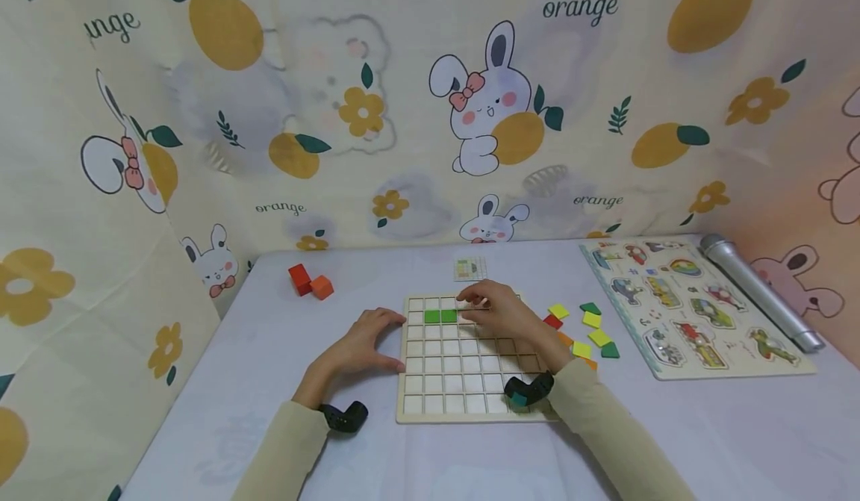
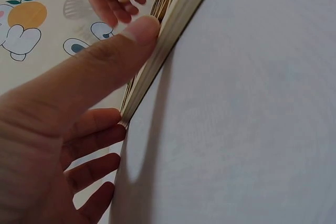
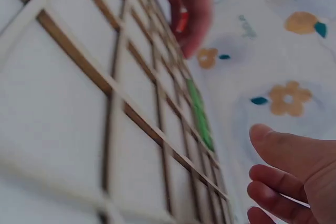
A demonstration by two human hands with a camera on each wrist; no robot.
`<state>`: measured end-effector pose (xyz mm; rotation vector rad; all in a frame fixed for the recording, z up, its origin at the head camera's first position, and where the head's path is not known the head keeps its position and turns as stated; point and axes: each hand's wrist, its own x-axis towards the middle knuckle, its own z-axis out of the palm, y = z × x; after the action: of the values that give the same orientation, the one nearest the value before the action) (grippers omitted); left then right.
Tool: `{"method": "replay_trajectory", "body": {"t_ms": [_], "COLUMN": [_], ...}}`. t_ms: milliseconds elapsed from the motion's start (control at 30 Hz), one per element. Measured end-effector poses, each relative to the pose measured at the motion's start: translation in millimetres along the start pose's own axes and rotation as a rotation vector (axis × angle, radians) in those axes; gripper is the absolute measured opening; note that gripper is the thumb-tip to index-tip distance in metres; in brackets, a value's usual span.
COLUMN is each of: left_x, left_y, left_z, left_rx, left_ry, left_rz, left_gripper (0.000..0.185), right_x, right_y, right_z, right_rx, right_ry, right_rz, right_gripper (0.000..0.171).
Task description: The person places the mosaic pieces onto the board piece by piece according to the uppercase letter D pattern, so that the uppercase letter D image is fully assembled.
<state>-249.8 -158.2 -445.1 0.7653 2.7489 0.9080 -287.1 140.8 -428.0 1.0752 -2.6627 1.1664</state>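
Nearest to the person lies the pale wooden grid board [image 1: 454, 404], its near edge almost square to the body and its cells mostly showing white. At its left edge is the left hand [image 1: 357, 346]; the thumb and the fingers are spread well apart, and their tips touch this side edge without pinching it. Farther up, the right hand [image 1: 500, 310] reaches over the far part of the board; the right wrist view shows its thumb and fingers loosely bent and apart, with nothing seen between them. The two green square tiles [image 1: 440, 316] lie side by side in the second row from the far edge, in the second and third columns from the left. Together they make a short strip with its long axis running left to right, so its right end points toward the right fingertips. The strip is just left of these fingertips, and the right hand looks the nearer one, though its height above the cells I cannot tell exactly. Right of the board lie loose coloured tiles [image 1: 600, 337]; beyond its far edge lies a small pattern card [image 1: 470, 269].
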Motion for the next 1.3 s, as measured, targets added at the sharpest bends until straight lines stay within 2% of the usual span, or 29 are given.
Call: {"method": "replay_trajectory", "body": {"t_ms": [300,500,667,900,1300], "left_x": [0.3,0.2,0.5,0.3,-0.6], "left_y": [-2.6,-1.9,-0.7,1.4,0.6], "left_z": [0.5,0.5,0.3,-0.5,0.4], "left_rx": [0.011,0.012,0.010,0.003,0.011], "left_ry": [-0.005,-0.007,-0.007,-0.003,0.003], "left_rz": [-0.015,-0.009,-0.019,-0.016,-0.003], "left_gripper": [0.079,0.079,0.079,0.079,0.080], "right_x": [-36,-63,-82,-102,-119], "right_y": [4,16,24,30,38], "right_z": [-44,-64,-74,-87,-93], "right_rx": [-0.043,-0.136,-0.203,-0.216,-0.236], "right_ry": [0.054,0.085,0.089,0.108,0.097], "right_rz": [0.087,0.150,0.158,0.152,0.202], "right_gripper": [0.031,0.029,0.028,0.027,0.026]}}
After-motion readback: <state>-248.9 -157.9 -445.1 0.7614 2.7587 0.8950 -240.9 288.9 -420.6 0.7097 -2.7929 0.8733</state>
